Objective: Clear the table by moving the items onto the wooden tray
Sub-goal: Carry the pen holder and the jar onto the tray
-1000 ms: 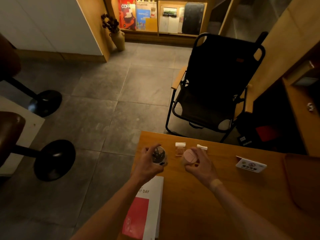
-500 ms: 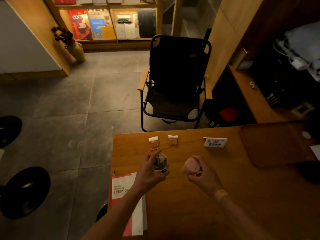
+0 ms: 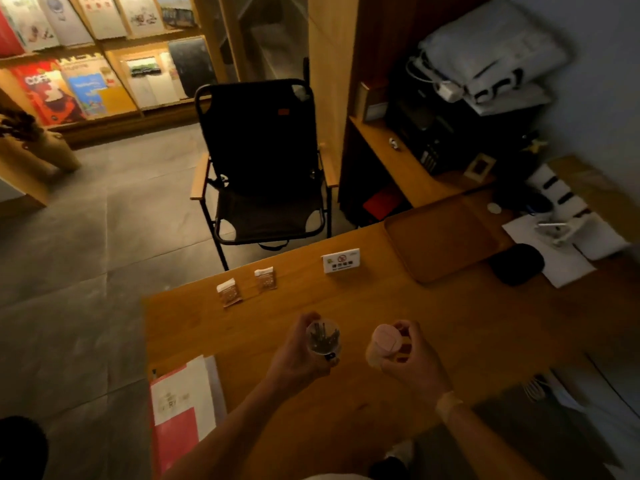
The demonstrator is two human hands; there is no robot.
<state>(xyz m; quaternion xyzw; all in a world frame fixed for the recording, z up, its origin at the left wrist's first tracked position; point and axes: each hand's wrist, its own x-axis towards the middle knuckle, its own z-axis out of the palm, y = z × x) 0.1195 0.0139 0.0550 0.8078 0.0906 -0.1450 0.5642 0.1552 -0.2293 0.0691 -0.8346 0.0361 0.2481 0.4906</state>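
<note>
Containers are being held one per hand: the left hand [image 3: 294,358] is gripping a clear jar [image 3: 322,337] of dark pieces, and the right hand [image 3: 412,362] is gripping a pink-lidded jar [image 3: 384,344], both above the table [image 3: 346,313]. The wooden tray [image 3: 440,237] is lying ahead and to the person's right, well apart, its long axis running away from the table's near edge; the right hand is nearer. Two small packets [image 3: 228,292] are lying beyond the left hand. Compared with half a second ago, the tray is sitting fuller in view, the grips unchanged.

Both jars [image 3: 322,337] now off table [image 3: 381,306]
</note>
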